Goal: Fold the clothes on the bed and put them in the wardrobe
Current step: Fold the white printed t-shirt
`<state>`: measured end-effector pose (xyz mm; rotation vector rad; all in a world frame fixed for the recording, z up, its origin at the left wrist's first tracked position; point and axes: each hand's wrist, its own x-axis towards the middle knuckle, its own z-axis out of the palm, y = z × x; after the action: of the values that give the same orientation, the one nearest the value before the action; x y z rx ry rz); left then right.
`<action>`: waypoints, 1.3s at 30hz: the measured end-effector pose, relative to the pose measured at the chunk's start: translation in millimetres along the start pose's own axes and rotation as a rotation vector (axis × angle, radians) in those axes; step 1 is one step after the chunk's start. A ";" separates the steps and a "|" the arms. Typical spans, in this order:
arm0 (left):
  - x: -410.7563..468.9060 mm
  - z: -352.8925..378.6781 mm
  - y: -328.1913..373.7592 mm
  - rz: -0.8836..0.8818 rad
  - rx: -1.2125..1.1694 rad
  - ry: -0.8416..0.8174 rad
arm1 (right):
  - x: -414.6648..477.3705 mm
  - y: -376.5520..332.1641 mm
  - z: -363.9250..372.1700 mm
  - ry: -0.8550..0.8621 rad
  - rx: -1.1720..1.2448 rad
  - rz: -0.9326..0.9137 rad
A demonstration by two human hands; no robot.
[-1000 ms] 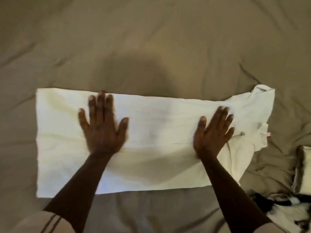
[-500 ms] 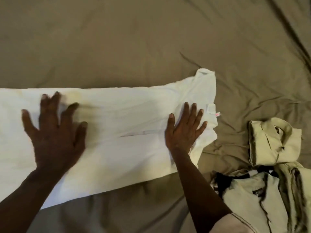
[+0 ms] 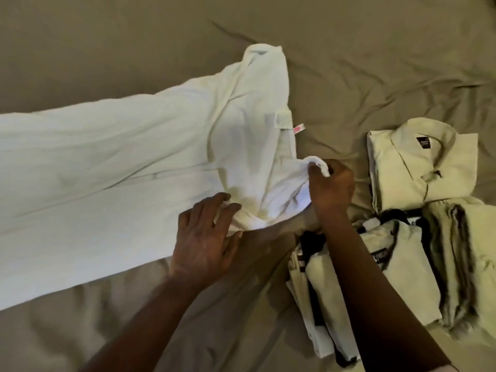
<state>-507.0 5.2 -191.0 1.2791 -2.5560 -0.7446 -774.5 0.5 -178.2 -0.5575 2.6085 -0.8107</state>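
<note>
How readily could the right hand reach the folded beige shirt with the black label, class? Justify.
Probably yes, once freed: the right hand grips the white shirt at its corner, and the folded beige shirt lies just to its right on the bed, with nothing between them.

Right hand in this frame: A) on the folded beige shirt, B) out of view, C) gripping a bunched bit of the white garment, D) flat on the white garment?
C: the right hand is curled round a bunched bit of the white garment.
</note>
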 end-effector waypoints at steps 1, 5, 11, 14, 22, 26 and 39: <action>1.0 2.1 6.1 -0.032 0.018 -0.019 | 6.4 5.3 -8.0 0.043 0.030 0.090; 6.7 1.4 21.8 -0.141 0.091 -0.097 | 19.4 24.6 -33.5 0.040 0.104 0.266; 31.7 -5.9 40.0 -0.003 0.130 -0.070 | 11.4 43.4 -48.9 -0.109 0.351 0.306; 47.1 -3.0 38.2 0.063 0.234 -0.121 | 3.2 47.1 -49.3 -0.272 0.468 0.379; 77.5 1.2 34.8 0.211 0.200 -0.334 | 13.5 19.2 -61.9 -0.305 1.130 0.491; 96.4 -7.0 35.3 -0.084 -0.066 -0.374 | 22.8 48.6 -60.7 -0.168 0.342 -0.089; 100.0 0.7 51.9 -0.248 -0.097 -0.188 | 45.7 50.1 -61.3 -0.235 0.228 -0.037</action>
<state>-604.5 -47.5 -170.4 1.5811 -2.4900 -1.0702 -853.8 45.4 -170.3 -0.5968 2.2631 -0.9748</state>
